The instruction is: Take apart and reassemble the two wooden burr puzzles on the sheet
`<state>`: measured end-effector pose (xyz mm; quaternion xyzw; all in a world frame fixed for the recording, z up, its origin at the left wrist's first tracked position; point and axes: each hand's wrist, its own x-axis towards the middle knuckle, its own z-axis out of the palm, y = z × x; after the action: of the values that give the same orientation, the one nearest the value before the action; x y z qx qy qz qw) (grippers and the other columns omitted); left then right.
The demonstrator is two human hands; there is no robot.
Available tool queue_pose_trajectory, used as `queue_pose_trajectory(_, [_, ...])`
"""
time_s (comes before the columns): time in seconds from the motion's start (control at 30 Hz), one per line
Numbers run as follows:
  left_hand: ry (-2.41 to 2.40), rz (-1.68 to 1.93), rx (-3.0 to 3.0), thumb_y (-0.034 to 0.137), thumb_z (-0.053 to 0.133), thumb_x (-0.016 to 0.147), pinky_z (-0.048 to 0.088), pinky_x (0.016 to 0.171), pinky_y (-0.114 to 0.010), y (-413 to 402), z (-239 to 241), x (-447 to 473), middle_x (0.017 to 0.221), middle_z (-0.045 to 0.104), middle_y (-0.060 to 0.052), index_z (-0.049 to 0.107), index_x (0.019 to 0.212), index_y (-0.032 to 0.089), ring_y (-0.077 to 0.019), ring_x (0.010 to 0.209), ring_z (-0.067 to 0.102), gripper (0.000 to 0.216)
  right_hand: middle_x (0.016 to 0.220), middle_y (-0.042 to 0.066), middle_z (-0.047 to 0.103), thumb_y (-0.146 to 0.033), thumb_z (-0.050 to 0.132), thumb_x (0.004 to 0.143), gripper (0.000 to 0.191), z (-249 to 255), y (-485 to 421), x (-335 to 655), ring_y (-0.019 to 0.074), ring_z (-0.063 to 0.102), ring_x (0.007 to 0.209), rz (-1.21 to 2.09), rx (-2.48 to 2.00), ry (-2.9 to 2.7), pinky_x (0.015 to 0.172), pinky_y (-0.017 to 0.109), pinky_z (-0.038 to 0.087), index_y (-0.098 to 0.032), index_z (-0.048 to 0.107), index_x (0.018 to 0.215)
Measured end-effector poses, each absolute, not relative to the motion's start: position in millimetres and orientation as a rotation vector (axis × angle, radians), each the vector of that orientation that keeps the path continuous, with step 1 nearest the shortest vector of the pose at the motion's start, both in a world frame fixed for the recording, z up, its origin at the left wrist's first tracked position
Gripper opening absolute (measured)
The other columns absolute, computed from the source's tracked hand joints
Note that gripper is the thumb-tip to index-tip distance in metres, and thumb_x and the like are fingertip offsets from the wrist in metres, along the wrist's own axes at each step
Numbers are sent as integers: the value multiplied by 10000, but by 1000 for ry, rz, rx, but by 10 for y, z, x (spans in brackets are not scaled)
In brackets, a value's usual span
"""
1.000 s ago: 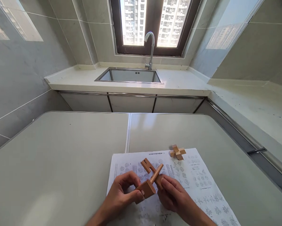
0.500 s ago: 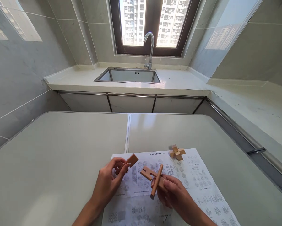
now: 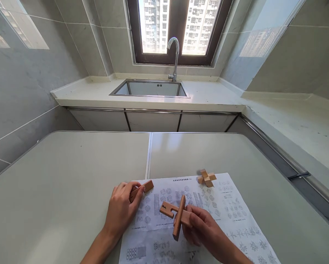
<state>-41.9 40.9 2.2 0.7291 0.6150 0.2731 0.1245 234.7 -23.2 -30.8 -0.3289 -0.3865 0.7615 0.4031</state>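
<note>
Indoors, on a pale grey kitchen table (image 3: 71, 176), the left hand (image 3: 123, 209) pinches a flat brown wooden bar (image 3: 142, 187); the right hand (image 3: 203, 229) grips two crossed notched wooden bars (image 3: 177, 216).

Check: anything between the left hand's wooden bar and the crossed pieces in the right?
Nothing visible does. The left hand holds the flat brown wooden bar, the right hand the crossed brown wooden pieces; the gap between them shows only the printed paper sheet underneath. The small pale wooden cross puzzle lies farther back, off that line.
</note>
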Motion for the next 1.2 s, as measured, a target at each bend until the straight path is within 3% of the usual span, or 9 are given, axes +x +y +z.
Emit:
queue_pose_trajectory(0.37, [1799, 778, 2199, 528, 493, 1042, 474, 876, -441, 459, 16, -460, 982, 732, -70, 683, 961, 225, -283, 938, 644, 367, 619, -38, 557, -636, 620, 991, 487, -333, -245, 2350, 72, 388, 485, 1924, -818, -991, 506, 234, 286, -205, 484, 808])
queue_pose_trajectory(0.53, [1800, 856, 2220, 497, 535, 1034, 508, 905, -461, 448, 14, -464, 1082, 708, -93, 671, 1084, 221, -297, 991, 645, 312, 613, -47, 536, -627, 643, 981, 489, -297, -242, 2344, 71, 384, 494, 1936, -792, -979, 506, 226, 279, -203, 486, 795])
queue_pose_trajectory(0.63, [1613, 940, 2240, 432, 551, 1046, 553, 883, -405, 395, 53, -401, 1129, 686, -97, 656, 1117, 231, -273, 1030, 650, 238, 625, -38, 560, -624, 658, 973, 488, -314, -240, 2340, 69, 399, 492, 1937, -765, -975, 493, 219, 273, -203, 486, 796])
queue_pose_trajectory(0.8, [1087, 926, 2303, 297, 539, 1068, 551, 854, -324, 231, 118, -219, 997, 713, -55, 637, 1081, 226, -214, 956, 675, 121, 584, -69, 521, -626, 700, 945, 490, -357, -242, 2332, 58, 390, 460, 1947, -735, -976, 484, 200, 298, -210, 477, 811])
queue_pose_trajectory(0.93, [890, 787, 2284, 396, 517, 1083, 527, 743, -301, 124, 111, -123, 888, 724, -48, 628, 1120, 208, -198, 808, 665, 220, 560, -92, 500, -644, 738, 906, 509, -349, -228, 2314, 49, 383, 424, 1944, -683, -971, 458, 182, 307, -227, 452, 845])
queue_pose_trajectory(1.0, [877, 765, 2277, 449, 510, 1082, 522, 738, -302, 105, 97, -105, 889, 728, -51, 629, 1139, 205, -197, 793, 666, 277, 581, -92, 527, -652, 751, 891, 516, -339, -220, 2306, 42, 384, 411, 1950, -661, -958, 447, 171, 310, -235, 446, 897])
queue_pose_trajectory(1.1, [885, 776, 2287, 496, 501, 1079, 517, 731, -297, 106, 76, -98, 879, 729, -45, 631, 1142, 204, -189, 774, 671, 326, 769, -27, 681, -661, 777, 861, 572, -329, -211, 2306, 26, 405, 407, 1970, -658, -927, 433, 158, 317, -253, 445, 1086])
queue_pose_trajectory(1.2, [891, 803, 2316, 516, 491, 1078, 503, 697, -283, 109, 67, -89, 837, 716, -28, 628, 1122, 206, -177, 731, 660, 341, 918, 47, 746, -673, 793, 838, 793, -319, -207, 2325, 27, 437, 416, 1983, -694, -906, 432, 160, 328, -273, 367, 1375])
